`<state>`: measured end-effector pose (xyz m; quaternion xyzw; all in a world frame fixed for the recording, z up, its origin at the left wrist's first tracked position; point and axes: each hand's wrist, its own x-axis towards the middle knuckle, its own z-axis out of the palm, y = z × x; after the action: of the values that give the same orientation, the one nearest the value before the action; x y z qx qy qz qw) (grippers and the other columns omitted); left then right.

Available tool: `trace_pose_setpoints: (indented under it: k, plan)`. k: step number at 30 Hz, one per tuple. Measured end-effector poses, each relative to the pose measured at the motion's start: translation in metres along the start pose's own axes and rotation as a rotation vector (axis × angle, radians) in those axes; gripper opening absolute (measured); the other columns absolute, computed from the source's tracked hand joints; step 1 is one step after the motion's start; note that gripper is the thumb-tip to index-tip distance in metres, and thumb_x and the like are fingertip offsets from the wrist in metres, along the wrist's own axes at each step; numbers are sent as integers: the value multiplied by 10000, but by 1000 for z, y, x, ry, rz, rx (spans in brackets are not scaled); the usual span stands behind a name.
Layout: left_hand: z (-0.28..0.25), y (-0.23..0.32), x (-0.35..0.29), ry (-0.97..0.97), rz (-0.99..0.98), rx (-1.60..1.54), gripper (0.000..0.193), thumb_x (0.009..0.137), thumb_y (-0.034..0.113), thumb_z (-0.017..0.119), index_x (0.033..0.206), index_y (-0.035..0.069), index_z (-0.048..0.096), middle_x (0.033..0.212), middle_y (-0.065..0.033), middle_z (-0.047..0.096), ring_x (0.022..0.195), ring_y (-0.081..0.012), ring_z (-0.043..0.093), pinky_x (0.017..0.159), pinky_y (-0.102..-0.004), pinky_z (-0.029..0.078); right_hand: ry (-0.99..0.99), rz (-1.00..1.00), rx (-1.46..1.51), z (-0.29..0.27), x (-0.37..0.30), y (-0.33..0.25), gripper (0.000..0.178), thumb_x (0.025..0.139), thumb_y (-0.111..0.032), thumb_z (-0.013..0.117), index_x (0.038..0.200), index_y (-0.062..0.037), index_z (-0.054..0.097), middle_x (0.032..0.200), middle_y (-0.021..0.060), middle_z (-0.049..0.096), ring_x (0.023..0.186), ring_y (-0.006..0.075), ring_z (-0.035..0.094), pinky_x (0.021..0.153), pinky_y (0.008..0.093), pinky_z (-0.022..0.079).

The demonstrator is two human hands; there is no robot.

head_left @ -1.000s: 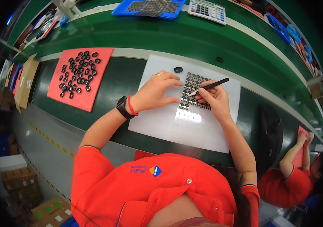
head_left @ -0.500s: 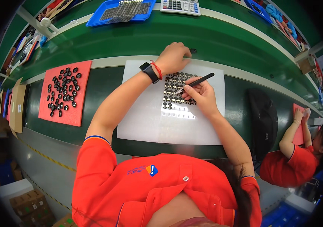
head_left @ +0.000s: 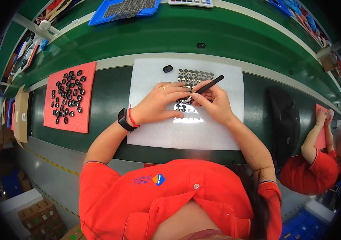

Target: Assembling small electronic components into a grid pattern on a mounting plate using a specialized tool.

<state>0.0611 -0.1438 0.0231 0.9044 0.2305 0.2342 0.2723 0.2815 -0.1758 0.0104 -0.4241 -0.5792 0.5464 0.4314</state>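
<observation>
On a white foam mat (head_left: 150, 136) lies a clear glossy sheet (head_left: 186, 116) carrying rows of small dark and metallic parts (head_left: 194, 75). My left hand (head_left: 164, 100) rests over the left side of these rows, fingers stretched out and holding nothing. Just beside its fingertips, my right hand (head_left: 214, 100) grips a slim black pen-like tool (head_left: 212, 84). The tool slants down to the left, its pale pointed tip among the parts. Fingers hide some of the lower rows. A black oval piece (head_left: 167, 69) sits on the mat beyond my left hand.
To the left, a red foam mat (head_left: 86, 120) bears many black oval pieces (head_left: 74, 92). Another black oval piece (head_left: 201, 45) lies on the green surface ahead. Farther back are a blue tray (head_left: 98, 18) and a calculator (head_left: 190, 3). A black bag (head_left: 284, 120) and a co-worker (head_left: 316, 168) are at right.
My left hand has come back from the mat's far edge onto the parts. The black oval piece on the mat now shows there. My right hand still grips the pen-like tool.
</observation>
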Motion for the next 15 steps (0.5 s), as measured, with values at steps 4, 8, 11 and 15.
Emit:
trace_pose_setpoints:
  k: [4, 8, 11, 15]
  plan:
    - [3, -3, -3, 46, -9, -7, 568, 675, 234, 774, 1189, 105, 569, 1232, -72, 561, 1220, -271, 463, 990, -402, 322, -4, -3, -52, 1, 0, 0, 193, 847, -17, 614, 1016, 22, 529, 893, 78, 609, 759, 122, 623, 680, 232, 516]
    - [3, -5, -3, 46, -13, -16, 559, 675, 235, 774, 1183, 106, 576, 1226, -65, 566, 1219, -269, 464, 986, -403, 325, -13, 46, 41, 1, 1, 2, 194, 848, -17, 614, 1020, 19, 532, 883, 76, 608, 756, 116, 616, 671, 226, 509]
    - [3, -5, -2, 48, -18, -11, 528, 675, 228, 774, 1156, 103, 595, 1208, -60, 579, 1212, -270, 471, 982, -401, 329, -18, 63, 61, 2, 1, -2, 194, 850, -22, 615, 1020, 18, 532, 879, 74, 606, 751, 112, 612, 671, 224, 506]
    - [7, -9, -2, 73, -13, -22, 488, 667, 255, 777, 1102, 96, 624, 1174, -53, 596, 1197, -253, 483, 974, -400, 334, 17, 73, 97, 1, 1, 1, 195, 850, -25, 617, 1020, 18, 531, 878, 73, 606, 755, 110, 610, 667, 223, 503]
